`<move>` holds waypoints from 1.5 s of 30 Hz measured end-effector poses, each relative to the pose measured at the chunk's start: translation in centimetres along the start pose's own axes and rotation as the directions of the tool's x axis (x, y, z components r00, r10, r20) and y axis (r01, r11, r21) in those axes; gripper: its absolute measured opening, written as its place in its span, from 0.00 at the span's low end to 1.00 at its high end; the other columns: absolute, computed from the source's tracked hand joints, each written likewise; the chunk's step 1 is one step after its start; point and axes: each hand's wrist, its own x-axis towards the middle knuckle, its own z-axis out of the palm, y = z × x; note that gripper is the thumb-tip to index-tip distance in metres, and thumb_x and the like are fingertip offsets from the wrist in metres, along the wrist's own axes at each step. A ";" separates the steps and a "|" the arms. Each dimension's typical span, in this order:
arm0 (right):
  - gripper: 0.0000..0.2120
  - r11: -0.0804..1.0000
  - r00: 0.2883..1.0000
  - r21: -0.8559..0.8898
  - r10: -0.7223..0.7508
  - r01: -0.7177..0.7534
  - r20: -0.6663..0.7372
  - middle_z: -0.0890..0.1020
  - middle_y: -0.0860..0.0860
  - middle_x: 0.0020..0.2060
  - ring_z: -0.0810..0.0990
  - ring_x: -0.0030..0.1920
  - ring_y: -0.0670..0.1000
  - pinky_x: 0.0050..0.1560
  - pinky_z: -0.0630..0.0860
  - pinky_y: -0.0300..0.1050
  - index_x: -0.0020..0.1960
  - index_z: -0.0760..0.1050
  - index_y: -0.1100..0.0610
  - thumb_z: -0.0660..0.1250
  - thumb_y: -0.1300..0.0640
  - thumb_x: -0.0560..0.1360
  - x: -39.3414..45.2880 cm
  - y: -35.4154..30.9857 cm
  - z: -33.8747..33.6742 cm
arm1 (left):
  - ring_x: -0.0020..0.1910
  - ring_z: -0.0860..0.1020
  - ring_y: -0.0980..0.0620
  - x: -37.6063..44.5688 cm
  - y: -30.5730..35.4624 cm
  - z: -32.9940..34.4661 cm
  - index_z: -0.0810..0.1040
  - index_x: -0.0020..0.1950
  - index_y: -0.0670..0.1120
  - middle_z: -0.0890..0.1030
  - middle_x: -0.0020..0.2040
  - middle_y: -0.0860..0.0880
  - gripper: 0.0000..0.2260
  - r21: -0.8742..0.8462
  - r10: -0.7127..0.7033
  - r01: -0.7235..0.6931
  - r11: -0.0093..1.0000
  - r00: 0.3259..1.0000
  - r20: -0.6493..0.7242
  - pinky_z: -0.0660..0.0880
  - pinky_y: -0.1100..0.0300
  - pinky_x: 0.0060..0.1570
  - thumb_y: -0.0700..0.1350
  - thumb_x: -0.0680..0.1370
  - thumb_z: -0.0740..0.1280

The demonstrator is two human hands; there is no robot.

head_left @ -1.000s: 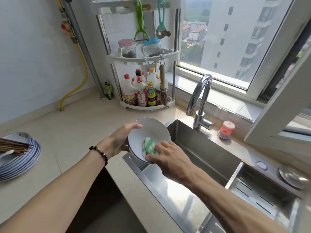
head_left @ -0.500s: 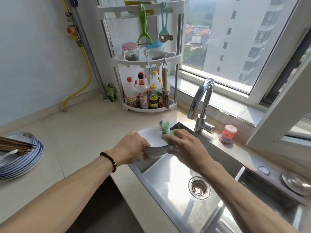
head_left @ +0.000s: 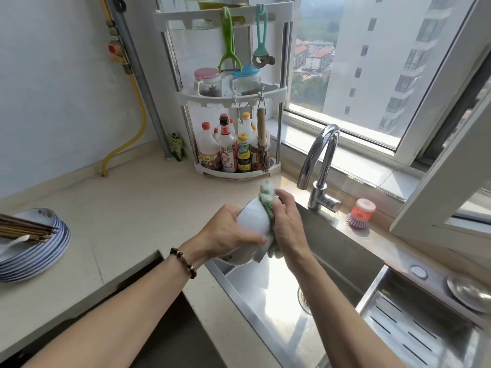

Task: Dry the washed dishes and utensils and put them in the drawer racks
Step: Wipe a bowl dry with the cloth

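Hands are seen together over the near-left corner of the steel sink [head_left: 268, 309]; a white bowl [head_left: 251, 221] is held there, tipped on its side with its outer wall turned up toward the camera and its rim facing down and left; the bowl is gripped by the left hand [head_left: 225, 232], whose fingers are curled over the outer wall while the thumb runs along the lower edge; a beaded bracelet [head_left: 183, 262] is worn on that wrist. A green and white cloth [head_left: 267, 200] is pressed against the right side of the bowl by the right hand [head_left: 288, 227]; the fingers are laid nearly straight along the cloth, and part of the cloth is bunched above the fingertips while another part hangs below the palm; whether the thumb is curled round the cloth cannot be told.

A stack of blue-rimmed plates [head_left: 34, 251] is set on the counter [head_left: 138, 208] at far left, well apart from the sink, with wooden chopsticks [head_left: 25, 228] and a white spoon [head_left: 14, 241] laid across it. A curved faucet [head_left: 320, 166] is mounted behind the sink; a red-topped dish brush [head_left: 361, 212] is stood just beside it on the ledge. A white corner rack [head_left: 233, 94] with bottles and jars is placed against the wall.
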 end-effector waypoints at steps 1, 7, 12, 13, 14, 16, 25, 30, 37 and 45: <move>0.13 0.995 0.996 -0.051 -0.084 0.086 0.034 0.80 0.46 0.55 0.80 0.54 0.49 0.55 0.79 0.50 0.63 0.73 0.39 0.58 0.43 0.81 -0.3 -0.1 0.4 | 0.35 0.83 0.51 0.2 0.1 0.1 0.84 0.46 0.36 0.85 0.39 0.44 0.07 -0.018 0.008 -0.009 1.000 1.000 -0.022 0.79 0.60 0.34 0.34 0.70 0.77; 0.18 0.932 0.933 -0.149 -0.298 0.329 0.200 0.76 0.40 0.65 0.76 0.64 0.40 0.66 0.75 0.46 0.68 0.73 0.34 0.59 0.46 0.81 -2.8 1.7 1.1 | 0.37 0.83 0.48 0.7 -0.1 0.0 0.83 0.44 0.37 0.84 0.39 0.42 0.05 0.068 0.040 -0.042 0.997 0.999 0.029 0.80 0.56 0.38 0.30 0.70 0.73; 0.14 0.978 0.978 -0.039 -0.203 0.205 0.048 0.81 0.41 0.56 0.81 0.58 0.46 0.61 0.78 0.55 0.59 0.77 0.29 0.60 0.44 0.79 -1.2 1.5 0.4 | 0.38 0.84 0.47 0.4 0.1 0.8 0.83 0.45 0.37 0.84 0.41 0.41 0.07 0.082 0.040 -0.044 0.996 0.998 0.055 0.80 0.55 0.37 0.34 0.69 0.75; 0.16 0.956 0.956 -0.070 -0.279 0.286 0.095 0.78 0.41 0.63 0.77 0.64 0.44 0.67 0.74 0.47 0.63 0.76 0.32 0.60 0.45 0.78 -2.2 1.4 0.8 | 0.37 0.83 0.48 0.7 0.2 0.5 0.83 0.45 0.36 0.84 0.40 0.41 0.06 0.064 0.044 -0.046 0.997 0.998 0.034 0.80 0.55 0.37 0.33 0.69 0.75; 0.17 0.936 0.935 -0.094 -0.325 0.340 0.144 0.74 0.41 0.68 0.73 0.68 0.41 0.70 0.69 0.41 0.65 0.76 0.34 0.60 0.46 0.79 -2.8 1.6 1.2 | 0.36 0.82 0.50 0.9 0.2 0.3 0.82 0.44 0.36 0.83 0.39 0.42 0.05 0.057 0.051 -0.052 0.997 0.998 0.023 0.78 0.56 0.36 0.31 0.70 0.73; 0.16 0.924 0.925 -0.101 -0.353 0.369 0.143 0.74 0.40 0.68 0.72 0.68 0.39 0.69 0.68 0.37 0.65 0.75 0.34 0.60 0.48 0.80 -2.9 1.6 1.3 | 0.34 0.80 0.52 1.1 0.5 0.3 0.82 0.41 0.39 0.82 0.36 0.44 0.07 0.066 0.063 -0.065 0.996 0.998 0.032 0.76 0.59 0.34 0.28 0.69 0.72; 0.19 0.963 0.961 -0.028 -0.266 0.268 0.070 0.76 0.46 0.66 0.75 0.65 0.42 0.66 0.70 0.38 0.71 0.73 0.43 0.59 0.49 0.81 -1.0 0.1 1.7 | 0.32 0.80 0.50 1.6 1.4 -0.5 0.82 0.35 0.44 0.82 0.31 0.50 0.06 0.082 0.046 -0.040 0.996 0.997 -0.070 0.77 0.54 0.34 0.36 0.67 0.77; 0.15 0.987 0.995 0.158 -0.047 0.033 0.085 0.82 0.60 0.52 0.82 0.41 0.56 0.32 0.78 0.44 0.66 0.75 0.42 0.56 0.43 0.84 0.1 -0.7 1.0 | 0.33 0.82 0.47 0.7 2.0 -0.6 0.83 0.38 0.37 0.84 0.36 0.41 0.06 0.135 0.108 -0.105 0.985 0.994 -0.009 0.79 0.51 0.34 0.37 0.64 0.78; 0.18 0.956 0.930 0.016 -0.287 0.292 0.231 0.68 0.49 0.75 0.67 0.74 0.46 0.75 0.65 0.48 0.68 0.70 0.33 0.55 0.45 0.80 -0.7 -1.4 2.5 | 0.30 0.79 0.52 1.2 2.4 -1.9 0.81 0.35 0.40 0.81 0.29 0.52 0.07 0.110 0.098 -0.098 0.989 0.995 0.007 0.74 0.62 0.31 0.30 0.68 0.76; 0.19 0.829 0.931 0.431 0.282 -0.358 0.231 0.85 0.62 0.46 0.84 0.44 0.62 0.44 0.81 0.57 0.57 0.80 0.57 0.64 0.43 0.79 0.6 -1.7 -0.1 | 0.45 0.85 0.43 -0.3 3.1 -3.9 0.83 0.48 0.36 0.85 0.47 0.41 0.24 -0.008 0.135 -0.136 0.991 0.972 0.190 0.82 0.51 0.40 0.50 0.59 0.80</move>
